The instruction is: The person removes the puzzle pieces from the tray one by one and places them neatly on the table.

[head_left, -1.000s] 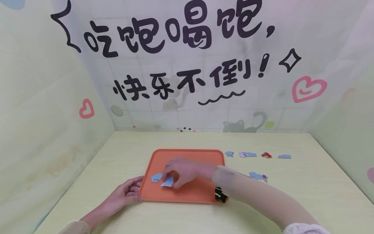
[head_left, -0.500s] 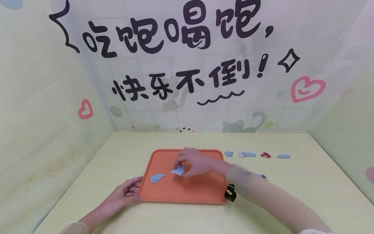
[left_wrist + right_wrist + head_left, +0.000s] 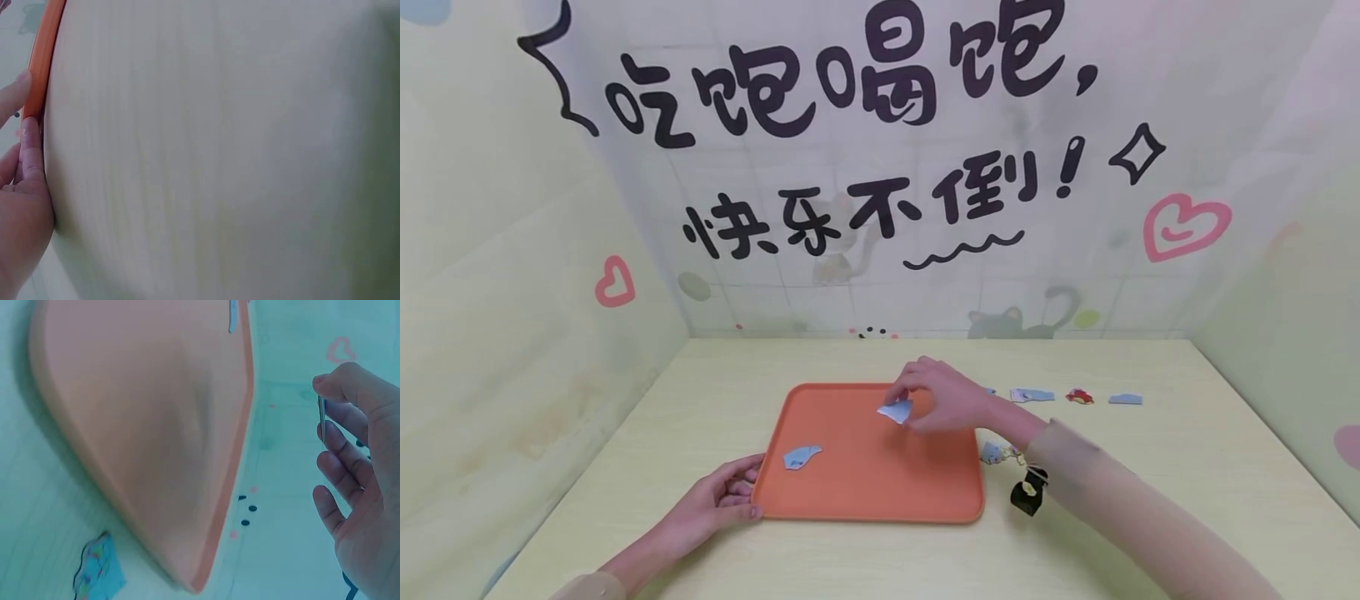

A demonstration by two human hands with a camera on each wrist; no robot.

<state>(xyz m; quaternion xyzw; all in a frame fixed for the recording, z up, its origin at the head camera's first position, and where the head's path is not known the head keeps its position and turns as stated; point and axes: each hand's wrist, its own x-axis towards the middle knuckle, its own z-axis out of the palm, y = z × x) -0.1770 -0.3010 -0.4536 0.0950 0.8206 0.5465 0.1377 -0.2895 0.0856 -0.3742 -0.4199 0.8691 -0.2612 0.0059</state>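
My right hand (image 3: 946, 397) pinches a light blue jigsaw piece (image 3: 895, 411) between thumb and fingers, raised over the back right part of an orange tray (image 3: 880, 492). The right wrist view catches this piece (image 3: 322, 419) edge-on as a thin strip; the other fingers are loosely bent. Another blue jigsaw piece (image 3: 802, 457) lies on the tray's left side. At the tray's front left corner, my left hand (image 3: 718, 497) grips the rim; in the left wrist view its fingers (image 3: 30, 147) are at the orange edge (image 3: 44, 62).
Behind the right forearm, a row of pieces includes a blue one (image 3: 1032, 395), a red one (image 3: 1080, 397) and a plain blue strip (image 3: 1126, 399). A printed piece (image 3: 992, 452) lies right of the tray, partly behind the wrist camera (image 3: 1028, 492). A printed fabric wall (image 3: 850, 300) stands at the back.
The right hand has carried its jigsaw piece up and to the right, away from the piece lying on the tray. The left hand keeps its place at the tray's rim.
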